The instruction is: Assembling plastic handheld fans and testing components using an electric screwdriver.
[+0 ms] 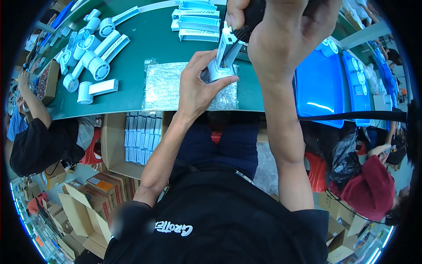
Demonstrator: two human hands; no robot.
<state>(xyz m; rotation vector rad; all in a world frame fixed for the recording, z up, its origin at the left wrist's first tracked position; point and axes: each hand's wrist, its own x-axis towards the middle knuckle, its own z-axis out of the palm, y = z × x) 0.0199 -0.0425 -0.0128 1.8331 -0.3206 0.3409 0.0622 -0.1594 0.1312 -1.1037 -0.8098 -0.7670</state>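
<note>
In front of me a small white plastic fan handle (225, 48) stands upright on its round base, its inside exposed. My left hand (196, 83) grips the base between thumb and fingers. Above it, my right hand (285, 33) is closed around a black driver-like tool (253, 20), mostly hidden by the hand. A thin dark shaft slants from the tool down into the handle; its tip is too small to make out. Under the work lies a sheet of bubble wrap (165, 86) on the green tabletop (127, 94).
Several white fan bodies (96, 66) lie to the left. A stack of white handle shells (199, 22) is at the back. To the right are a blue tray (319, 88) and another with white round parts (358, 77). A carton (115, 145) of packed pieces stands below the table edge.
</note>
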